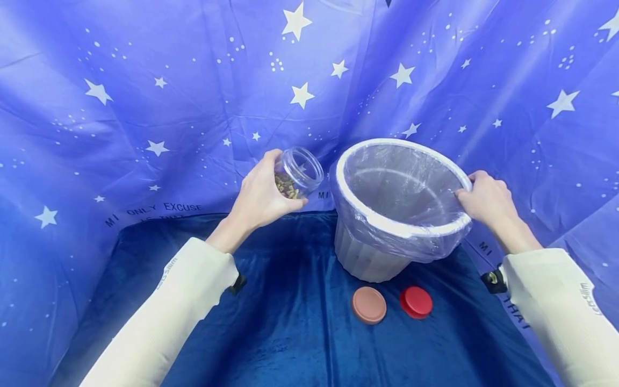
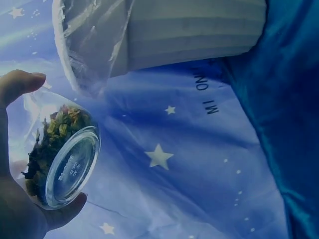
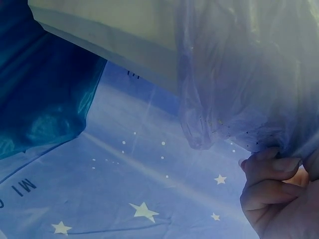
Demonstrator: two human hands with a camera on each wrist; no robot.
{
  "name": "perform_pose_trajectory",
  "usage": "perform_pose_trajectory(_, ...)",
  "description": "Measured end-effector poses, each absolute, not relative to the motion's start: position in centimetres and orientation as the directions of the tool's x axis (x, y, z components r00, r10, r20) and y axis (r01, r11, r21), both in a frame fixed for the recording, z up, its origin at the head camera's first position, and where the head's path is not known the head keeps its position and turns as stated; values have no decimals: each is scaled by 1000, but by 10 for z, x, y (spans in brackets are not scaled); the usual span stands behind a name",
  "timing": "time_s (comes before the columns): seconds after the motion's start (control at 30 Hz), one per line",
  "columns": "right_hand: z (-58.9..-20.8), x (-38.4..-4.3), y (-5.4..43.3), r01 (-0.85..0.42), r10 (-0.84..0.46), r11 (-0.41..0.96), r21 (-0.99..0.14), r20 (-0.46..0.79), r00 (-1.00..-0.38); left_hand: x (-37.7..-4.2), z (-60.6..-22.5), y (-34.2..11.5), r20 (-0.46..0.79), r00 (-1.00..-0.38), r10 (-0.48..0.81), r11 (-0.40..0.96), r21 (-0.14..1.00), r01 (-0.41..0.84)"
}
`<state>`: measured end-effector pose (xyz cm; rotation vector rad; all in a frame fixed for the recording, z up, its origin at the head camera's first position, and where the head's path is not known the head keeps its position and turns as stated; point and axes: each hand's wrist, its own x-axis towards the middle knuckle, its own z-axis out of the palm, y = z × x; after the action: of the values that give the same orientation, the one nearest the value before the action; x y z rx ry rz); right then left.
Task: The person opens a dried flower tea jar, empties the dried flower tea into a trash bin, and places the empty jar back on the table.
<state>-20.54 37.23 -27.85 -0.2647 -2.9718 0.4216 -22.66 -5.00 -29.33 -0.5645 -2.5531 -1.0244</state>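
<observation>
Left hand (image 1: 258,196) curled round a clear, cylindrical, glass-looking jar (image 1: 302,173), just left of the white fluted bin (image 1: 365,252) — right hand (image 1: 489,200) grips its rim (image 1: 405,229). Jar's uncapped, dried bits (image 1: 286,187) not emptied — round pink lid (image 1: 369,305), round red lid (image 1: 418,300) in front.

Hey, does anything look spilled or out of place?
Yes: small dark specks dot the plastic liner near the right hand, looking odd on otherwise plain plastic. I can't tell what they are.

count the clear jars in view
1: the clear jar, held in the left hand, left of the white bin in the head view. The bin's bottom isn't clearly visible, so any inside may be hidden.
</observation>
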Motion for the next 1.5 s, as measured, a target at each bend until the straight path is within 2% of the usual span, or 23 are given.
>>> perform_pose_trajectory(0.33, -280, -206, 374, 155, 189, 946, -284, 96, -977, -233, -266, -28, 453, -819, 351, 751, 386, 536)
perform_pose_trajectory(0.53, -280, -206, 374, 162, 195, 946, -283, 94, -976, -235, -263, -16, 563, -698, 442, 767, 167, 620)
perform_pose_trajectory(0.67, -280, -206, 375, 158, 194, 945, -285, 102, -976, -236, -262, -7, 620, -622, 478, 754, 74, 653)
perform_pose_trajectory(1.03, -281, -206, 375, 165, 201, 944, -284, 101, -974, -234, -258, 14, 639, -550, 539, 763, -93, 640)
perform_pose_trajectory(1.27, -281, -206, 374, 168, 203, 944, -284, 99, -974, -235, -258, 22, 671, -432, 602, 744, -275, 608)
perform_pose_trajectory(1.5, -281, -206, 373, 166, 201, 944, -284, 101, -974, -237, -259, 26, 697, -340, 632, 712, -348, 610)
